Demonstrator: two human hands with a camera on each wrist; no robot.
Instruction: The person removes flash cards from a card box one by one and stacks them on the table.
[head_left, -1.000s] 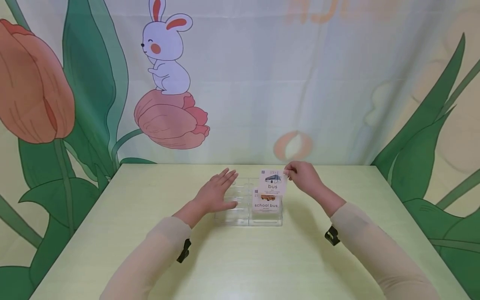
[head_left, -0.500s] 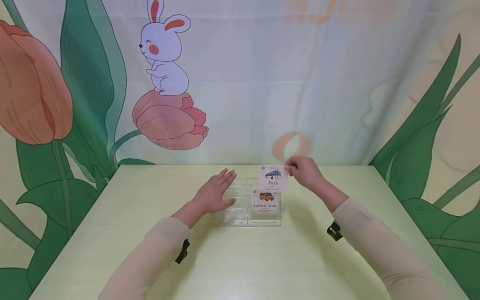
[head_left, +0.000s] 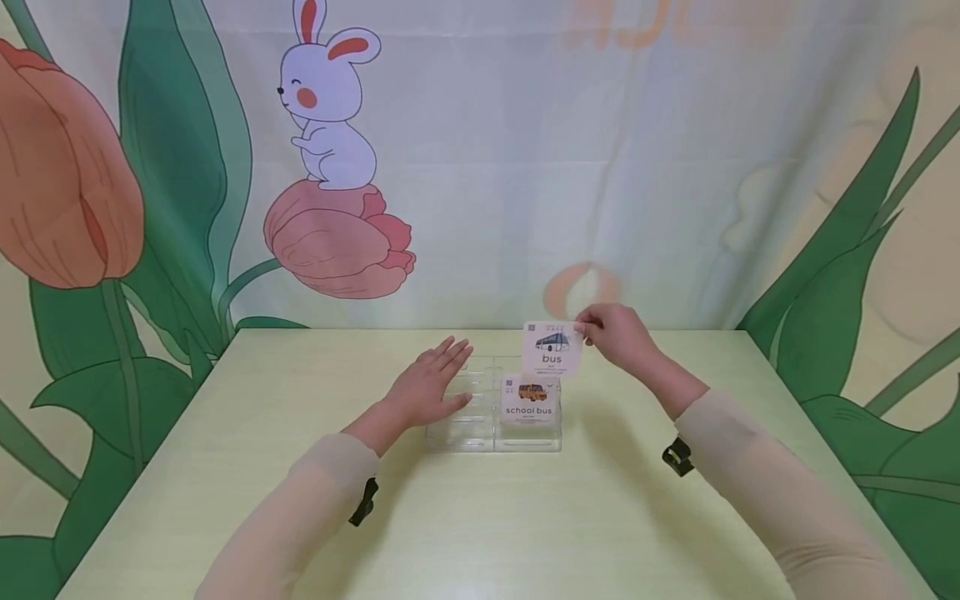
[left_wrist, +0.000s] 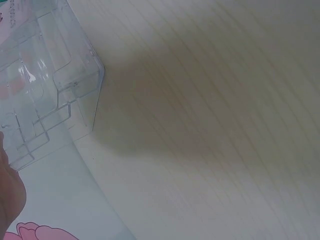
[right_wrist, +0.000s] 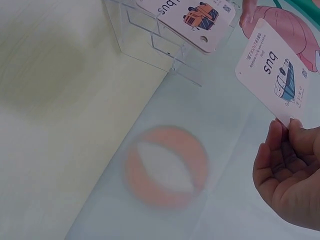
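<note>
A clear tiered card rack [head_left: 461, 433] with two columns stands on the table. In its right column sits a school bus card [head_left: 528, 410], upright. My right hand [head_left: 617, 335] pinches a bus card [head_left: 552, 358] by its upper right corner, above and behind the school bus card. In the right wrist view the thumb and forefinger grip the corner of the bus card [right_wrist: 275, 72]. My left hand [head_left: 427, 387] lies with straight, spread fingers over the left column of the rack. Only an edge of the left hand [left_wrist: 10, 195] shows in the left wrist view, beside the rack [left_wrist: 45, 95].
The pale wooden table [head_left: 480, 525] ends at a printed curtain [head_left: 480, 183] with a rabbit and tulips, close behind the rack. Dark wrist straps [head_left: 678, 457] hang under both sleeves.
The bus card in my right hand has risen and drawn away from the rack, uncovering more of the school bus card. My left hand has stayed on the rack.
</note>
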